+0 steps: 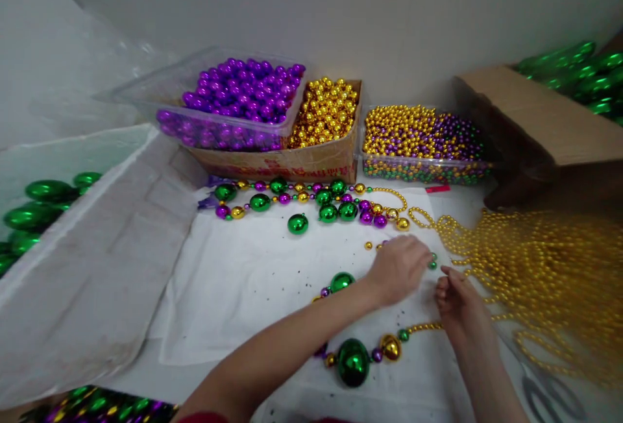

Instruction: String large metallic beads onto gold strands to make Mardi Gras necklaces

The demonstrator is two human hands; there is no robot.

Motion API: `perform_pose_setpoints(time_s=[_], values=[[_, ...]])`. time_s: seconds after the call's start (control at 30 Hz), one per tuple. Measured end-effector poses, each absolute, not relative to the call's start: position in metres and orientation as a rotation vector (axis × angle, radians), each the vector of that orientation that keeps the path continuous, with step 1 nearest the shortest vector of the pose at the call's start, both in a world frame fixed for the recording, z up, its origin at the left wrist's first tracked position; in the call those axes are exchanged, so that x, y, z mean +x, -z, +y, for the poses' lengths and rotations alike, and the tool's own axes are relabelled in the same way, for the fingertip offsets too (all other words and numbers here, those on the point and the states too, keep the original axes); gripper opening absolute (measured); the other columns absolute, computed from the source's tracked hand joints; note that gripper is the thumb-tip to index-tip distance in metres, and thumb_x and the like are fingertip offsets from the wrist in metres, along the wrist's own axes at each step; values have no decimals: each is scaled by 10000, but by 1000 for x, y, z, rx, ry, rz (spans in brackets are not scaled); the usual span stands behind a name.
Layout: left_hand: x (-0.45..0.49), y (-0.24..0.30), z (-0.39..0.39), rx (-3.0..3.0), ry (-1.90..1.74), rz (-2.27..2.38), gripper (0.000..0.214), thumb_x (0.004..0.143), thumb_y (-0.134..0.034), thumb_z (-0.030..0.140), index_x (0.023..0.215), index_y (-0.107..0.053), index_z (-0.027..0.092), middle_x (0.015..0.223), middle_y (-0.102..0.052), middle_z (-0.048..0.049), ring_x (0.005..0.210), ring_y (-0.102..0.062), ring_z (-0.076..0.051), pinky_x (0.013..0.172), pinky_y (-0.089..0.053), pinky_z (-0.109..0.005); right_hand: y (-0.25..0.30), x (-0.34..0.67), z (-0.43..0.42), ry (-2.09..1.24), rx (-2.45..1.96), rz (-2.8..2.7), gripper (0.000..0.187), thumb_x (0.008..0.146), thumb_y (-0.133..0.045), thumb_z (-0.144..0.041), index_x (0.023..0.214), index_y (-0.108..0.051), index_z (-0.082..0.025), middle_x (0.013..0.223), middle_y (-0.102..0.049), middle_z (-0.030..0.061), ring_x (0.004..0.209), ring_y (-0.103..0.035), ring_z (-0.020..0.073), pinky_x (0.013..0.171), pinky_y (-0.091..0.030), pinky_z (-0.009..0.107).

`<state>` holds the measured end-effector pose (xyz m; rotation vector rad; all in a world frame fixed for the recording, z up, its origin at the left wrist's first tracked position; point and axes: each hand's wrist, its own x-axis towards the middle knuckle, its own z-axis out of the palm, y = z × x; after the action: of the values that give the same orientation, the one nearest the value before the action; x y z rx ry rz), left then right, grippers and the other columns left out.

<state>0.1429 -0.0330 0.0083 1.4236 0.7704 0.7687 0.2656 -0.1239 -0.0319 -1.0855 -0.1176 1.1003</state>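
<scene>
My left hand [402,268] reaches across the white cloth with its fingers closed. Small green beads [433,261] show at its fingertips. Just to the right, my right hand [457,303] has its thumb and fingers pinched together; what they hold, if anything, is too small to make out. Below the hands lies a bead necklace [353,362] with large green, gold and purple beads. Its chain of small gold beads [424,327] runs behind my right hand. A large green bead [342,282] shows beyond my left forearm, which hides part of the necklace.
Purple beads [243,92] and gold beads [326,108] fill containers at the back. Small mixed beads [423,134] fill another tub. A strung necklace [260,202] and loose green bead [298,224] lie ahead. Gold chains [549,267] pile at right, near scissors [548,397].
</scene>
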Motion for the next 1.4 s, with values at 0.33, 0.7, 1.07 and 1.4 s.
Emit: perform_pose_setpoints(time_s=[0.33,0.7,1.07,1.4], values=[[183,13,59,2612,-518,985,242,728,-694,156,960,-633,127,1375,-448,-176,1337,-285,-325,1098,-190,-507,18,246,-155,-1089,-1233,-292,326,780,-692,-372,1026,-618,-172,626,-613,0,516,-476,93,456,-380,174],[66,-11,38,657,-848,673,310,801,-651,242,1100,-597,184,900,-644,-42,768,-646,-146,742,-513,-279,0,240,-154,-1033,-1454,-560,372,824,-610,-462,1036,-602,-156,613,-620,11,472,-487,114,434,-361,215],[64,11,15,390,-911,699,121,875,-542,205,871,-618,112,896,-677,-108,685,-630,-129,642,-516,-234,-32,209,-180,-956,-1806,-798,467,808,-548,-548,1096,-669,-202,529,-532,-33,465,-442,122,459,-379,223],[60,10,11,403,-955,755,124,878,-537,191,863,-623,103,904,-680,-106,678,-633,-120,664,-519,-239,-39,198,-178,-896,-1847,-891,445,800,-520,-543,1034,-699,-210,489,-515,-38,459,-431,132,492,-367,239]])
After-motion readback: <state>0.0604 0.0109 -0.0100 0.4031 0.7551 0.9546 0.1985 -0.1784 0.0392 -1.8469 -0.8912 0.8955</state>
